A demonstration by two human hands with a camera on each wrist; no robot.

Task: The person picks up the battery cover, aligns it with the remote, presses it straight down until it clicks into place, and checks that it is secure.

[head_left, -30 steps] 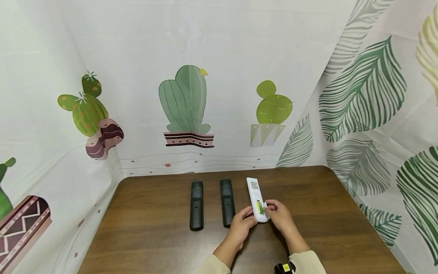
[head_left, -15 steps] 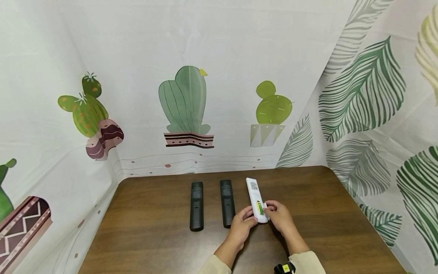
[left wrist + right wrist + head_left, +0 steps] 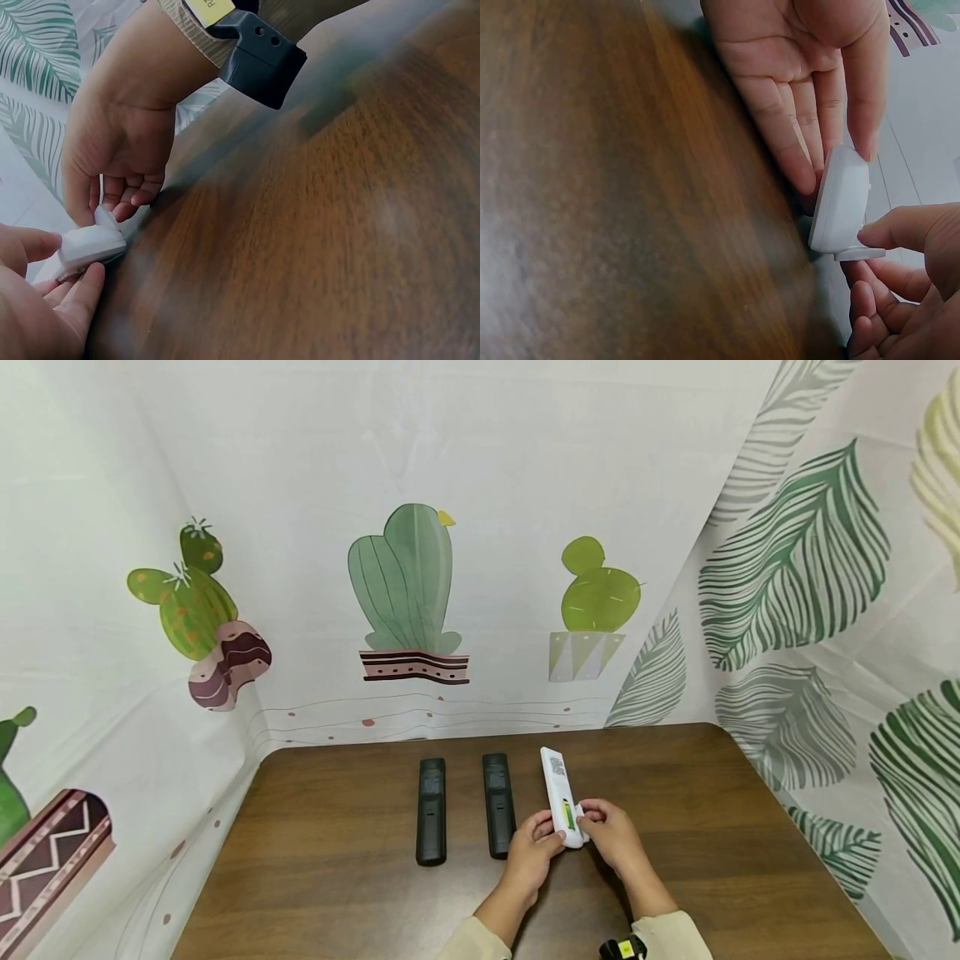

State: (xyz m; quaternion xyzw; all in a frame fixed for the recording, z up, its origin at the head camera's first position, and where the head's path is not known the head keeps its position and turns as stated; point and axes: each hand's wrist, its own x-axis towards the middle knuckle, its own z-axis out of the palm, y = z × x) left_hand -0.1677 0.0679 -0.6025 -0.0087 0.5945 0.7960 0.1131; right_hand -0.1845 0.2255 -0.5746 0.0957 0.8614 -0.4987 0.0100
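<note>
A white remote [image 3: 558, 789] lies back side up, its battery slot uncovered with a green and yellow battery [image 3: 568, 815] showing. My left hand [image 3: 527, 860] grips the remote's near end, thumb on top and fingers beneath, as the left wrist view also shows. At the right edge of the remote, my right hand [image 3: 617, 837] pinches a small white cover [image 3: 860, 254] between thumb and fingers. In the right wrist view that cover stands out from the side of the remote's body [image 3: 841, 201], touching or very near it.
Two black remotes, one at the left [image 3: 431, 814] and one nearer [image 3: 498, 806] my left hand, lie face down on the brown wooden table [image 3: 322, 860]. Behind the table hangs a white cloth [image 3: 495, 460] printed with cacti and leaves.
The white remote has tilted slightly, and my left hand has shifted a little with it. More of the white cover shows beside the remote's right edge. The black remotes have stayed put.
</note>
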